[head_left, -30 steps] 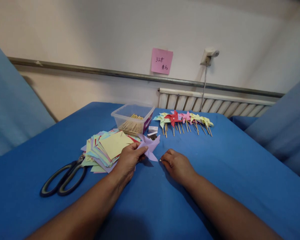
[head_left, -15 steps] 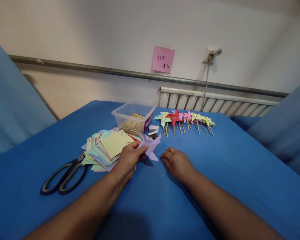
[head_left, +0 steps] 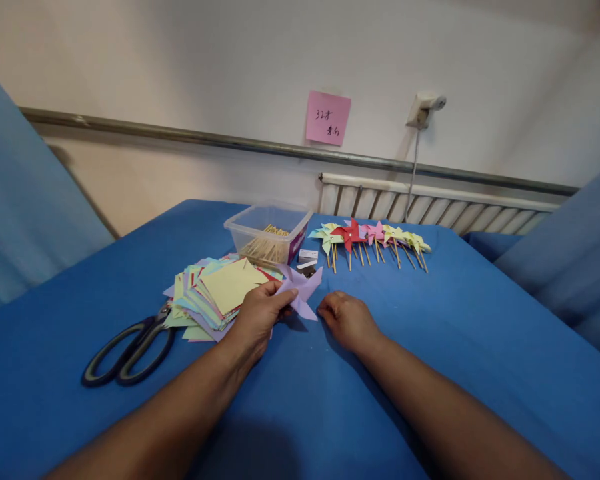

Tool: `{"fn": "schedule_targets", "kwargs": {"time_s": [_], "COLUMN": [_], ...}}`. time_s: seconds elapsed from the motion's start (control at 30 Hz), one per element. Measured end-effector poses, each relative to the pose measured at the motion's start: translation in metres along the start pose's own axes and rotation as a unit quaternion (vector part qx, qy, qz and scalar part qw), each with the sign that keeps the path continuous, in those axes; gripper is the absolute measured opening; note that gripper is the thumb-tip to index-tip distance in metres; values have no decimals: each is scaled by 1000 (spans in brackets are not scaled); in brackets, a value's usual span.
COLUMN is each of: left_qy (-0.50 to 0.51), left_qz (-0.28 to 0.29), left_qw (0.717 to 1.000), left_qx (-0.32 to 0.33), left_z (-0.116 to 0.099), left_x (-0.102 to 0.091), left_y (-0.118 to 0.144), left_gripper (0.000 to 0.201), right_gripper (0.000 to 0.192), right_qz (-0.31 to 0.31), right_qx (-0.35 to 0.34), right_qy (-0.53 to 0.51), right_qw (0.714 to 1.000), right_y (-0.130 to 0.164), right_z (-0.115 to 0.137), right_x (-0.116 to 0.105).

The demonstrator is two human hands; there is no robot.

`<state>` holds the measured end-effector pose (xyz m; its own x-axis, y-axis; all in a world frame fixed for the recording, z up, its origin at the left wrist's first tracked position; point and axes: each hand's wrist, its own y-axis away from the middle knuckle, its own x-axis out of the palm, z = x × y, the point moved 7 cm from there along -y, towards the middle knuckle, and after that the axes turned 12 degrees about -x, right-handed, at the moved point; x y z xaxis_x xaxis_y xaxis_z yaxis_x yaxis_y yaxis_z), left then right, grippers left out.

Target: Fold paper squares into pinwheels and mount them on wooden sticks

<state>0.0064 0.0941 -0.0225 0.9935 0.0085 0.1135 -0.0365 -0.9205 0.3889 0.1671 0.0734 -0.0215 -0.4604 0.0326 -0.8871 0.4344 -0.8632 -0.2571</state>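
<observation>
My left hand [head_left: 257, 319] holds a folded purple paper pinwheel [head_left: 301, 288] by its lower left blade, just above the blue tablecloth [head_left: 430, 347]. My right hand [head_left: 347, 320] rests on the cloth right of it, knuckles up. Its fingertips are pinched together on a small pin that is barely visible, a few centimetres from the pinwheel's lower tip. A loose stack of coloured paper squares [head_left: 215, 290] lies beside my left hand.
Black-handled scissors [head_left: 125, 350] lie at the left. A clear plastic box [head_left: 267, 233] of wooden sticks stands behind the paper. A row of several finished pinwheels on sticks [head_left: 370, 240] lies at the back. A small stapler-like item [head_left: 307, 260] sits by the box.
My right hand has slid a little up and left toward the purple pinwheel. My left hand and the pinwheel have barely moved.
</observation>
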Motion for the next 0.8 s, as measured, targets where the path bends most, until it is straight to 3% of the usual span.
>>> {"fn": "schedule_targets", "kwargs": {"time_s": [0.37,0.8], "left_qy": [0,-6], "left_qz": [6,2], "left_qw": [1000,1000], "left_qx": [-4,-1], "left_z": [1,-2], "left_x": [2,2], "left_y": [0,3], "left_gripper": [31,29], "right_gripper": [5,5], "right_qz": [-32,-15], "right_qx": [-12,1], "right_qy": [-38,-21], "right_qw": [999,1000], "right_y": [4,4], "right_z": [-8,-15], "right_x": [-1,-3]}}
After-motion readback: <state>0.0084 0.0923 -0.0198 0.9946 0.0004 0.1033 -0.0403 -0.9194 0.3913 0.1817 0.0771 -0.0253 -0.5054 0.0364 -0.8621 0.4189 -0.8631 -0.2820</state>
